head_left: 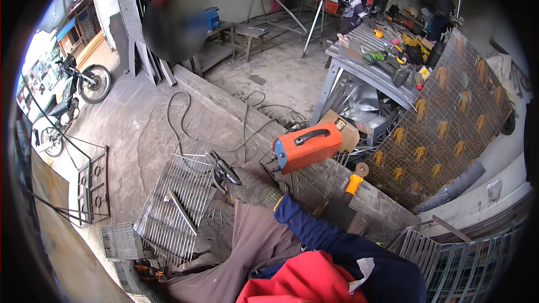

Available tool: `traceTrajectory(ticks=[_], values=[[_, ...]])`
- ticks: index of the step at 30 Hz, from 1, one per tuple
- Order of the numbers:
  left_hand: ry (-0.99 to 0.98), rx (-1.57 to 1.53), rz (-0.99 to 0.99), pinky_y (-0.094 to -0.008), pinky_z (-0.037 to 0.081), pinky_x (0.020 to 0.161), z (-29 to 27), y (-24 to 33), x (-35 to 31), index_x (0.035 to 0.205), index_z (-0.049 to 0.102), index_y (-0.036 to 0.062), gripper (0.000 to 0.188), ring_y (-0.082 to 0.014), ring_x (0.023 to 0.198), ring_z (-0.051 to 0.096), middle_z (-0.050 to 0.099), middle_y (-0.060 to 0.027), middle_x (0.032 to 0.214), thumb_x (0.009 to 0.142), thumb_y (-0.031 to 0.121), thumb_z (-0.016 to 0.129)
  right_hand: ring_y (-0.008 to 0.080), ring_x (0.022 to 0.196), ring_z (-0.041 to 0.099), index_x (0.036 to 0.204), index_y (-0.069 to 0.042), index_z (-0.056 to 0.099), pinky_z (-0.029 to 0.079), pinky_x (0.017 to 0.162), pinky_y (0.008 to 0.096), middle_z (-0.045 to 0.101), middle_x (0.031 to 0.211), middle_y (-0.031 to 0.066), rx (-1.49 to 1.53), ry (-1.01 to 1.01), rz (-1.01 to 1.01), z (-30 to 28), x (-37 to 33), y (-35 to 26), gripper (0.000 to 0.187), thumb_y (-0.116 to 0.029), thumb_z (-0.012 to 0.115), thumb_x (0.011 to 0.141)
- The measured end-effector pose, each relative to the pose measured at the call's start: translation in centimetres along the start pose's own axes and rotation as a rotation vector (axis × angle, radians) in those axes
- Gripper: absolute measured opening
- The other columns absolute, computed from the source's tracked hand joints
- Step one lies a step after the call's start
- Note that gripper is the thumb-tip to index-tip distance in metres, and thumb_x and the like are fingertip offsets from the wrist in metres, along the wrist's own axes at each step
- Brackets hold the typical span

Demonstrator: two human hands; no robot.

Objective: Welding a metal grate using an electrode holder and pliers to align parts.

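My right hand [255, 189], in a grey knit glove with a navy sleeve behind it, is closed on a dark clamp-like tool [225, 173]. The tool is beside the upper right corner of a metal rod grille [163, 205] lying on the ground. Down at the lower left, my left hand [140, 283] is gloved and closed around something orange and black that I cannot make out, near the grille's lower end. A short metal bar [182, 213] lies across the grille's rods. My brown-trousered leg [255, 230] is between the two hands.
An orange welding machine [309, 147] stands ahead right, near an angle grinder [353, 184]. Cable [185, 129] loops over the floor. More wire grilles [460, 264] are at lower right. Beyond are a tool-covered workbench [376, 67], a person [359, 0] and a motorcycle [70, 92].
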State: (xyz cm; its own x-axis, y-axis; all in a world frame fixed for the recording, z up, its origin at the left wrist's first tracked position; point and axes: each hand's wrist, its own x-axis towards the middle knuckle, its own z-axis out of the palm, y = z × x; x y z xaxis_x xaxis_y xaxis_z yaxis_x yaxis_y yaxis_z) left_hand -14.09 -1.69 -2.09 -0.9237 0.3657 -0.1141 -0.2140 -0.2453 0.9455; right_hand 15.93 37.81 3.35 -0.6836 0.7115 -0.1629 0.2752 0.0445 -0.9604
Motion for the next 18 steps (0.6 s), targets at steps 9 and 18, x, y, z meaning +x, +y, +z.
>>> traceTrajectory(ticks=[9, 18], values=[[-0.027, 0.038, 0.042, -0.0375, 0.049, 0.096, -0.1, -0.2, 0.1, 0.135, 0.054, 0.0073, 0.043, -0.0252, 0.114, 0.060, 0.060, -0.0100, 0.125, 0.101, 0.034, 0.053, 0.0275, 0.077, 0.064, 0.111, -0.003, 0.058, 0.050, 0.071, 0.0410, 0.066, 0.087, 0.0149, -0.096, 0.018, -0.094, 0.3, 0.7, 0.7, 0.032, -0.023, 0.071, 0.089], [0.002, 0.069, 0.037, -0.0384, 0.049, 0.097, -0.1, 0.3, -0.5, 0.134, 0.055, 0.0069, 0.043, -0.0260, 0.114, 0.061, 0.061, -0.0106, 0.125, 0.101, 0.035, 0.053, 0.0307, 0.087, 0.065, 0.115, -0.002, 0.057, 0.050, 0.079, 0.0412, 0.067, 0.096, 0.0181, -0.029, 0.001, -0.089, 0.4, -0.5, 0.1, 0.035, -0.021, 0.070, 0.089]])
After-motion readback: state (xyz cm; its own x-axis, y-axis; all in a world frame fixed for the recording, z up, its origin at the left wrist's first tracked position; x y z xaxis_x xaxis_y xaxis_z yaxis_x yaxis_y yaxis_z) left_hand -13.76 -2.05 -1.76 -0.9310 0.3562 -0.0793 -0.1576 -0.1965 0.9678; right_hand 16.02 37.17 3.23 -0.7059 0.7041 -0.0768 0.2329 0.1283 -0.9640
